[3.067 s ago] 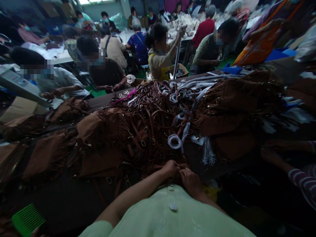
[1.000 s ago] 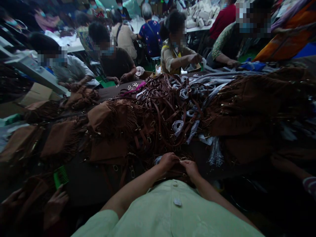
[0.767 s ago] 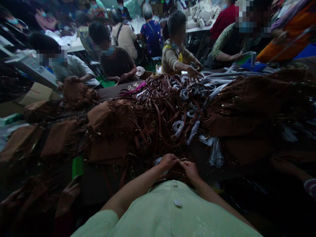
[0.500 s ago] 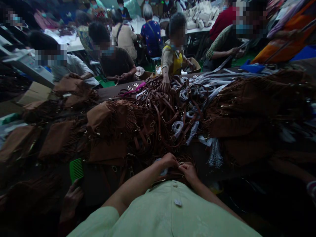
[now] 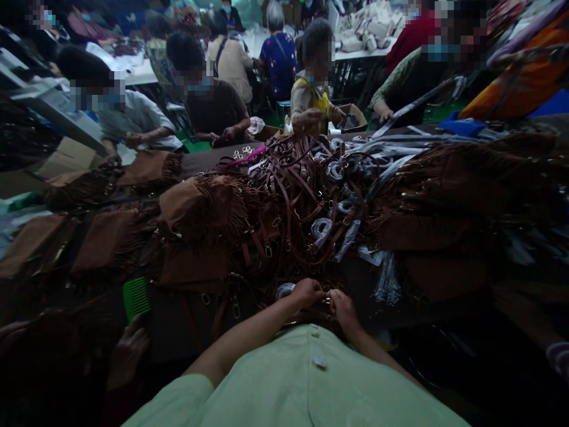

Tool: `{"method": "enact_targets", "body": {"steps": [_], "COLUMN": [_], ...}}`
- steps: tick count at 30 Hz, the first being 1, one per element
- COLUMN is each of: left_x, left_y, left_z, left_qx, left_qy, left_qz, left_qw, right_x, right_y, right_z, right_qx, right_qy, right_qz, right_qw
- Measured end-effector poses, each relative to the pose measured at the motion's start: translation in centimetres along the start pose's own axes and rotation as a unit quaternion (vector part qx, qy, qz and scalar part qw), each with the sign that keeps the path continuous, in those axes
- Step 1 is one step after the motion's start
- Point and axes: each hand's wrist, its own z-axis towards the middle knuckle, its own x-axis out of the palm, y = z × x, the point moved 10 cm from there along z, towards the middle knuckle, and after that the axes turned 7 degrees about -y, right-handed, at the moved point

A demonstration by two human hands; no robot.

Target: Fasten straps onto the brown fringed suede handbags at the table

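My left hand [image 5: 308, 293] and my right hand [image 5: 343, 309] are close together in front of my body, fingers pinched. A small shiny metal clasp [image 5: 328, 300] shows at the fingertips of my right hand. What my left fingers pinch is hidden behind them. Below and behind both hands lies a brown fringed bag [image 5: 331, 320], mostly dark and partly covered by my hands. A roll of clear wrap [image 5: 284, 290] is beside my left wrist. Just beyond, a heap of brown straps [image 5: 288, 196] with metal hooks spreads over the table.
Brown fringed bags [image 5: 191, 204] are stacked on the left, with more bags [image 5: 427, 231] on the right. Pale strips [image 5: 386, 284] hang near the front edge. At left, a co-worker's hand [image 5: 128, 350] holds a green comb [image 5: 136, 298]. Several people work across the table.
My hands have shifted slightly and the metal clasp has turned at my fingertips. Across the table, a co-worker's hand has lifted from the strap heap. Another person's pale strip has swung.
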Motion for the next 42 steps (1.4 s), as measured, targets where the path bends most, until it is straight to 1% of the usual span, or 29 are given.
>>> {"method": "enact_targets", "body": {"steps": [2,3,7,10,12,16,20,25,28,31,36,39,42], "left_x": [-0.3,-0.4,0.1,0.4,0.7,1.2,1.4,0.9,0.9,1.1,1.6,1.9,2.0], "left_y": [-0.5,-0.7,-1.3,-1.4,-1.2,-1.3,-1.6,-1.2,-1.1,-1.1,-1.1,-1.1,-0.9], "left_z": [-0.1,-0.2,-0.6,-0.7,-0.6,-0.7,-1.0,-1.1,-1.0,-1.0,-1.0,-1.0,-0.9], "left_qx": [0.022,0.03,0.052,0.059,0.057,0.062,0.075,0.062,0.067,0.074,0.072,0.067,0.061], "left_qy": [-0.022,-0.033,-0.057,-0.074,-0.073,-0.051,-0.041,-0.076,-0.08,-0.079,-0.069,-0.056,-0.058], "left_qz": [-0.017,-0.027,-0.069,-0.078,-0.077,-0.101,-0.138,-0.155,-0.151,-0.148,-0.139,-0.143,-0.149], "left_qw": [0.999,0.999,0.995,0.992,0.993,0.992,0.987,0.983,0.983,0.983,0.985,0.986,0.985], "right_x": [0.4,0.5,-0.3,-0.7,-0.8,-1.1,-1.0,-0.6,-0.2,0.0,0.0,0.1,-0.1], "right_y": [-0.9,-1.3,-2.2,-2.6,-2.7,-2.9,-3.3,-3.7,-3.4,-3.2,-3.5,-3.7,-3.6], "right_z": [0.0,0.0,0.7,1.0,1.1,1.1,1.3,1.1,0.6,0.2,-0.2,-0.2,-0.1], "right_qx": [0.049,0.067,0.083,0.095,0.1,0.096,0.084,0.103,0.116,0.126,0.141,0.137,0.121], "right_qy": [0.028,0.032,0.012,0.005,0.006,0.007,0.028,0.064,0.084,0.084,0.076,0.077,0.082], "right_qz": [0.035,0.048,0.093,0.113,0.119,0.118,0.109,0.123,0.149,0.155,0.147,0.14,0.115], "right_qw": [0.998,0.996,0.992,0.989,0.988,0.988,0.99,0.985,0.978,0.976,0.976,0.978,0.983]}}
